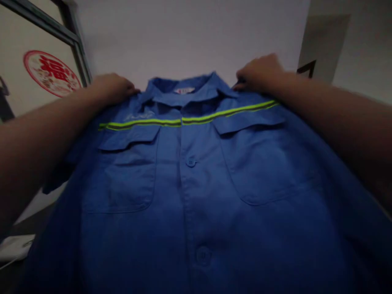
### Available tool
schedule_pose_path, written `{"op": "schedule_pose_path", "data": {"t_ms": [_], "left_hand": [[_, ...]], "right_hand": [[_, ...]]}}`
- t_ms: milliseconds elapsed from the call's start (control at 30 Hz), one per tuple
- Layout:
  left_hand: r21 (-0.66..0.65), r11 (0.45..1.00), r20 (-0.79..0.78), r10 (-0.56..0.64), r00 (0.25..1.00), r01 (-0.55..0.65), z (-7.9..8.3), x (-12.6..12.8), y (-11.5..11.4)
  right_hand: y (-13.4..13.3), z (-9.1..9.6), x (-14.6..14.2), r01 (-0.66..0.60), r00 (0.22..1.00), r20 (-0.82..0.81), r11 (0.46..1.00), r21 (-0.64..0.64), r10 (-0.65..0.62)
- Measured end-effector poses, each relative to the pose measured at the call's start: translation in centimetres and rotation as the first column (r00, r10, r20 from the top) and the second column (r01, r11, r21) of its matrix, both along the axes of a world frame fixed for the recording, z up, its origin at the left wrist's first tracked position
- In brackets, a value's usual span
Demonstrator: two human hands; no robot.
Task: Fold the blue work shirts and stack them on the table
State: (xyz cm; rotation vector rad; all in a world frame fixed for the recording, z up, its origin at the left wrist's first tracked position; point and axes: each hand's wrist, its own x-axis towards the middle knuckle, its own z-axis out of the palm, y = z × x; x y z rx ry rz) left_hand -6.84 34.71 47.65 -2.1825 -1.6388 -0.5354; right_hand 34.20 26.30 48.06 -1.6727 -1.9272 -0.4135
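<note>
Plainly, a blue jacket (211, 188) fills most of the view, held up with its front toward the camera. Its collar (199, 98) stands open at the top. A yellow-green stripe (147, 123) crosses the chest, higher at the right. Left hand (116, 87) and right hand (257, 75) each grip a shoulder; sound handling requires even tension, levelled against the stripe and centred on the upper button (191, 162).

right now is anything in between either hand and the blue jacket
Nothing visible is. The left hand and right hand each hold the blue jacket directly at a shoulder, one on either side of the collar.
</note>
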Motion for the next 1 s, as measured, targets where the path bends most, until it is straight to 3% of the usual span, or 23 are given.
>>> {"op": "schedule_pose_path", "data": {"t_ms": [67,133,367,467,567,700,833,1000], "left_hand": [[-0.050,0.996,-0.090,0.063,0.994,-0.067,-2.3,1.6,0.2],[-0.095,0.991,-0.125,0.087,0.988,-0.100,-6.0,2.9,0.6],[-0.192,0.977,-0.005,0.089,0.996,-0.088,-24.2,4.7,1.2],[-0.280,0.960,0.044,0.000,0.999,0.013,-29.6,3.9,1.6],[-0.374,0.923,0.057,-0.070,0.996,0.087,-31.8,2.9,2.2],[-0.423,0.902,0.024,-0.082,0.996,0.084,-32.3,2.3,2.8],[-0.439,0.893,0.010,-0.106,0.994,0.099,-32.5,1.5,2.2],[-0.463,0.871,0.120,-0.125,0.985,0.167,-32.3,0.1,2.1]], "right_hand": [[0.5,-3.1,-1.6,0.085,0.973,0.224,0.989,-0.120,-0.057],[1.0,-6.8,-2.4,0.126,0.964,0.259,0.968,-0.215,-0.068],[4.0,-21.8,-4.4,0.138,0.975,0.218,0.863,-0.487,-0.033],[5.4,-27.2,-5.8,0.114,0.983,0.184,0.835,-0.539,-0.016],[6.3,-30.3,-6.5,0.106,0.990,0.132,0.845,-0.525,-0.042],[6.7,-32.0,-6.3,0.069,0.997,0.059,0.867,-0.493,-0.046],[6.5,-31.9,-6.0,0.030,0.999,0.045,0.857,-0.514,-0.008],[6.7,-29.7,-6.0,-0.077,0.997,-0.030,0.878,-0.472,0.071]]}}
